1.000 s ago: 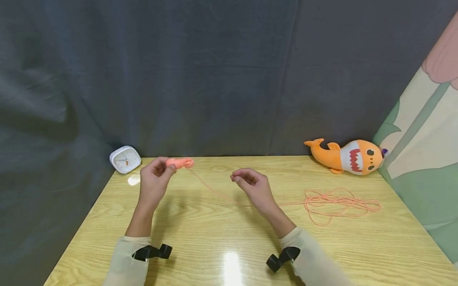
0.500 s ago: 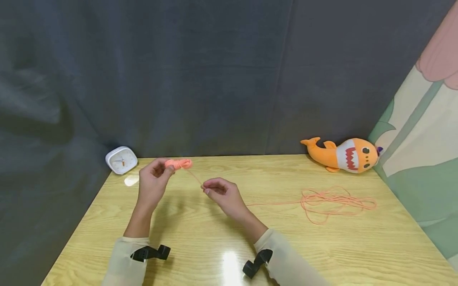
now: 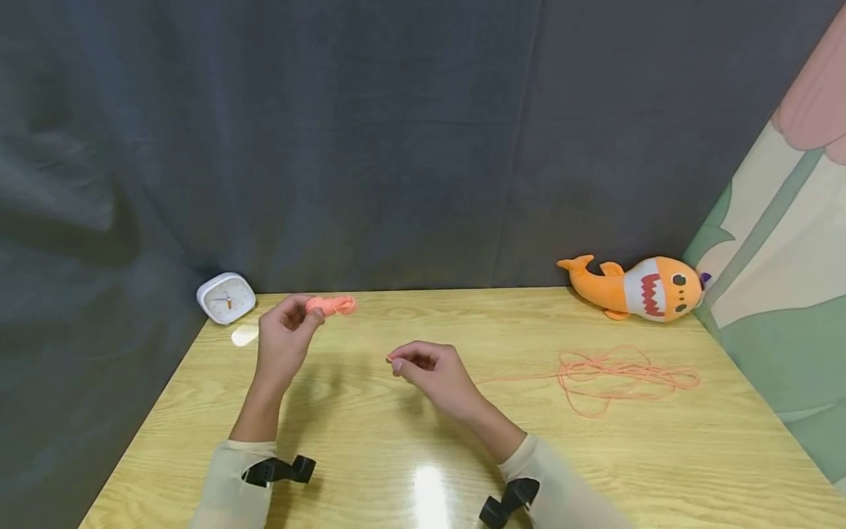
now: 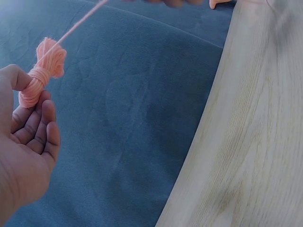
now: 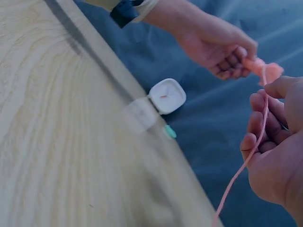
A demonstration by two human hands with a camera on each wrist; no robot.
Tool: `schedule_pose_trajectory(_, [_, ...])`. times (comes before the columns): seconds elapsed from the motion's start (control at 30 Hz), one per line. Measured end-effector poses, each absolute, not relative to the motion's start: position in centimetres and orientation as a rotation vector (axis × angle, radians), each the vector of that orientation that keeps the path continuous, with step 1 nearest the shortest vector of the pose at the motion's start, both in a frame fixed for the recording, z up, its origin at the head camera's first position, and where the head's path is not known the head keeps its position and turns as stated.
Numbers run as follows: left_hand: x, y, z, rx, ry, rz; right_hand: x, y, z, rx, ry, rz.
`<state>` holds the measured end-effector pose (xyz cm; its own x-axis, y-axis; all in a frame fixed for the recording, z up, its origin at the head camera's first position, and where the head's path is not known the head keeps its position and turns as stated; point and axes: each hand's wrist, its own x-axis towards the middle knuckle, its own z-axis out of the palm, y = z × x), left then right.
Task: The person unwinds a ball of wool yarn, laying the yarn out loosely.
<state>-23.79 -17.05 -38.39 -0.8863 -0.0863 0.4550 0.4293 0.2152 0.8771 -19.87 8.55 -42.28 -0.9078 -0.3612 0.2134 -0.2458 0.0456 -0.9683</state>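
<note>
A small wound bundle of coral-pink yarn [image 3: 335, 305] is held above the table by my left hand [image 3: 286, 334], between thumb and fingers. In the left wrist view the yarn bundle [image 4: 41, 75] has turns wrapped round its middle, and a taut strand [image 4: 78, 22] runs from it toward the upper edge. My right hand [image 3: 432, 375] is to the right of the bundle and lower, pinching that strand between thumb and fingertips. Past the right hand [image 5: 279, 142], the strand [image 5: 236, 175] hangs down across the palm. A loose tangle of the same yarn [image 3: 615, 375] lies on the table at right.
On the wooden table [image 3: 370, 455], a white clock [image 3: 226, 298] stands at the back left corner. An orange plush shark [image 3: 634, 288] lies at the back right. A dark curtain [image 3: 370, 147] hangs behind, and a patterned cloth [image 3: 780, 294] borders the right side.
My right hand moved left toward the bundle, then drew back a little to the right and down, holding the strand. My left hand has stayed nearly still with the bundle.
</note>
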Motion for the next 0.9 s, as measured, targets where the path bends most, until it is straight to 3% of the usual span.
schedule_pose_trajectory(0.3, [-23.7,-17.0,-38.4,-0.326,-2.091,-1.706,-19.7,11.2,-40.1,-0.763,2.276,-2.003])
schedule_pose_trajectory(0.9, [-23.8,-16.9,-38.4,-0.407,-2.104,-1.708,-20.6,13.7,-38.3,-0.612,2.373,-2.187])
